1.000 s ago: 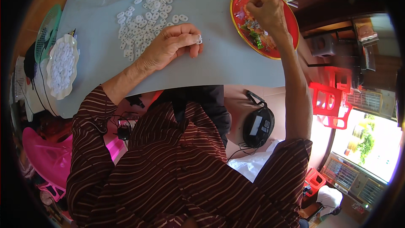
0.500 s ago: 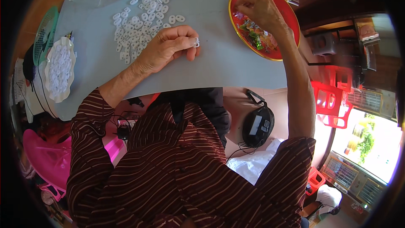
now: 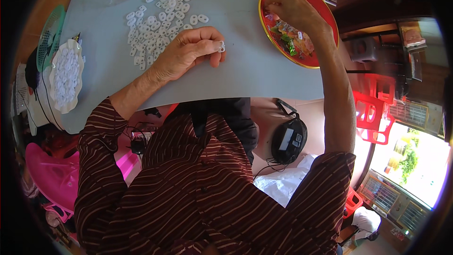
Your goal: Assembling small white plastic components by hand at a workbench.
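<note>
Left hand: the left hand point(image 3: 188, 53) rests on the grey bench point(image 3: 245, 66), fingers point(image 3: 212, 47) curled shut, pinching a small white ring piece point(image 3: 221, 46) at their tips.
Right hand: the right hand point(image 3: 295, 9) reaches into the red tray point(image 3: 325, 14), fingers bent down among coloured bits point(image 3: 290, 38); whether they grip any cannot be told.
Loose pieces: a scatter of white rings point(image 3: 160, 19) lies just beyond the left hand.
Bench's left edge: a white dish point(image 3: 66, 73) filled with rings.

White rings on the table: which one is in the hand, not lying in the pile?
The white ring pinched at the left hand's fingertips, at the pile's near edge. The other rings lie loose on the grey table, untouched.
</note>
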Demonstrator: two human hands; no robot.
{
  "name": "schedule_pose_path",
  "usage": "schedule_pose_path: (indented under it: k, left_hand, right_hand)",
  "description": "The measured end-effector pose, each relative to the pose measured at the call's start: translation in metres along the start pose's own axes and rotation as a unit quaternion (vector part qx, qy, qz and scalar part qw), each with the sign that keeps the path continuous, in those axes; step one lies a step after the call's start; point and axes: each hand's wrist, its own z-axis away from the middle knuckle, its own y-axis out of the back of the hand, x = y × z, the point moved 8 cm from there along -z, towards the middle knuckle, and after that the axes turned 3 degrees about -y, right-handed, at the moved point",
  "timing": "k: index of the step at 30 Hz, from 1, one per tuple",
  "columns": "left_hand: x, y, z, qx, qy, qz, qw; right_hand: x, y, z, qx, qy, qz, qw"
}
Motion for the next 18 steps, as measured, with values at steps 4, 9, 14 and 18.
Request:
schedule_pose_path:
  k: [4, 9, 14, 18]
  left_hand:
    - [-0.001, 0.000, 0.000, 0.002, 0.005, -0.006, 1.000]
    - [-0.001, 0.000, 0.000, -0.011, -0.008, -0.002, 1.000]
    - [0.000, 0.000, 0.000, -0.007, -0.015, 0.011, 1.000]
    - [0.001, -0.001, -0.001, -0.005, -0.029, 0.018, 0.999]
  right_hand:
    - [-0.002, -0.003, 0.002, 0.026, 0.046, 0.020, 0.998]
    - [-0.017, 0.002, 0.006, 0.085, 0.078, 0.066, 0.991]
    - [-0.019, -0.001, 0.000, 0.065, 0.023, 0.112, 0.991]
    - [-0.017, 0.008, 0.007, 0.115, 0.033, 0.087, 0.989]
